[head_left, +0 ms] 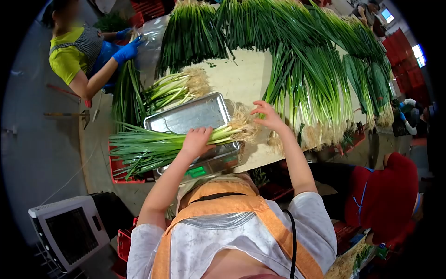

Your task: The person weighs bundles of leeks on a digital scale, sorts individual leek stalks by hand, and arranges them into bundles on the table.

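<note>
A bunch of green onions lies across the metal tray of a weighing scale with a lit green display. Its leaves point left and its pale roots stick out past the tray's right side. Over the white stalks, my left hand grips the bunch from above. My right hand is just right of the roots, fingers apart and holding nothing. Behind the tray is another small bunch of green onions, roots toward the right.
Large piles of green onions cover the table's back and right. At the back left, a person in blue gloves handles green onions and clear plastic. A person in red bends at right. A white-framed machine stands front left.
</note>
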`<state>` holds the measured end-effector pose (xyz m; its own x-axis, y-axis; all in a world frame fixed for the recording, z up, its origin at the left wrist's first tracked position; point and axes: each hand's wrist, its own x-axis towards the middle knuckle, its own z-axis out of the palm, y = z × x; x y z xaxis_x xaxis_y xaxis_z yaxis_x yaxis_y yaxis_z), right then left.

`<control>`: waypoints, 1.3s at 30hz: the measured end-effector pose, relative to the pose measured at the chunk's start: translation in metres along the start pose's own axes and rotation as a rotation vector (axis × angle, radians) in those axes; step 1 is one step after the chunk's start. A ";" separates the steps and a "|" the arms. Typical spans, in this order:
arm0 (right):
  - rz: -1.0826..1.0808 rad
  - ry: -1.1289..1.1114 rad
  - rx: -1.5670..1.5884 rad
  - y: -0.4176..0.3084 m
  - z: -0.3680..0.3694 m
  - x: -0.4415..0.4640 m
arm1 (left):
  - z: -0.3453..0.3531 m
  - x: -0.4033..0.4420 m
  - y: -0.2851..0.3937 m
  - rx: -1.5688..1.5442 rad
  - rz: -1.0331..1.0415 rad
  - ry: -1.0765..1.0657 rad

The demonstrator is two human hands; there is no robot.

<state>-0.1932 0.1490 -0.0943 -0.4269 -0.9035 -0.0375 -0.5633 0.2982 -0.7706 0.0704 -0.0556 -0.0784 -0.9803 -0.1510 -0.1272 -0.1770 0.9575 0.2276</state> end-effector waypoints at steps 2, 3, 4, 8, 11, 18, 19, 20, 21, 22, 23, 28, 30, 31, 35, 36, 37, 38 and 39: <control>-0.081 -0.073 -0.203 -0.004 0.002 0.002 | 0.009 0.002 -0.003 0.007 0.019 0.047; -0.122 -0.111 -0.303 -0.004 0.004 0.003 | 0.010 0.001 -0.002 0.012 0.022 0.055; -0.121 -0.117 -0.304 -0.002 0.006 0.003 | 0.011 0.000 -0.002 0.018 0.024 0.064; -0.114 -0.219 -0.399 -0.007 0.013 0.009 | 0.009 -0.001 -0.001 0.035 0.038 0.093; -0.108 -0.266 -0.479 -0.025 0.002 0.008 | -0.002 -0.006 0.006 0.030 0.043 0.095; 0.313 0.265 -0.155 -0.023 0.001 0.006 | 0.015 -0.006 0.002 0.055 0.028 0.099; 0.351 0.243 -0.059 -0.010 -0.009 -0.002 | 0.015 -0.007 0.001 0.051 0.032 0.111; 0.386 0.217 0.038 0.002 -0.020 -0.010 | 0.014 -0.006 0.000 0.037 0.037 0.112; 0.559 -0.052 -0.097 -0.013 -0.035 -0.021 | 0.012 -0.007 0.000 0.021 0.039 0.112; 0.724 -0.322 -0.238 -0.027 -0.049 -0.035 | 0.011 -0.008 0.000 0.006 0.042 0.112; 0.807 -0.627 -0.297 -0.015 -0.056 -0.045 | 0.011 -0.009 -0.001 0.001 0.040 0.121; 0.564 -0.170 0.003 0.001 -0.037 -0.057 | 0.018 -0.008 0.000 -0.032 0.010 0.103; 0.367 0.129 0.369 0.006 0.002 -0.037 | 0.019 -0.011 0.004 -0.009 -0.010 0.113; 0.265 0.274 0.557 0.008 0.025 -0.023 | 0.019 -0.011 0.005 0.008 -0.023 0.121; 0.448 0.210 1.206 0.003 0.109 -0.003 | 0.024 -0.021 0.024 0.087 -0.158 0.122; 0.414 0.186 1.182 -0.013 0.108 -0.007 | 0.025 -0.026 0.025 0.074 -0.173 0.136; 0.397 0.131 1.234 -0.007 0.108 -0.004 | 0.025 -0.028 0.024 0.065 -0.185 0.155; 0.381 0.081 1.284 0.007 0.104 0.000 | 0.025 -0.027 0.023 0.045 -0.162 0.151; 0.369 0.035 1.336 0.012 0.104 0.002 | 0.023 -0.025 0.022 0.024 -0.136 0.144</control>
<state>-0.1271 0.1192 -0.1697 -0.4298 -0.8239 -0.3693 0.6734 -0.0200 -0.7390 0.0936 -0.0253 -0.0927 -0.9502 -0.3112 -0.0157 -0.3082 0.9313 0.1942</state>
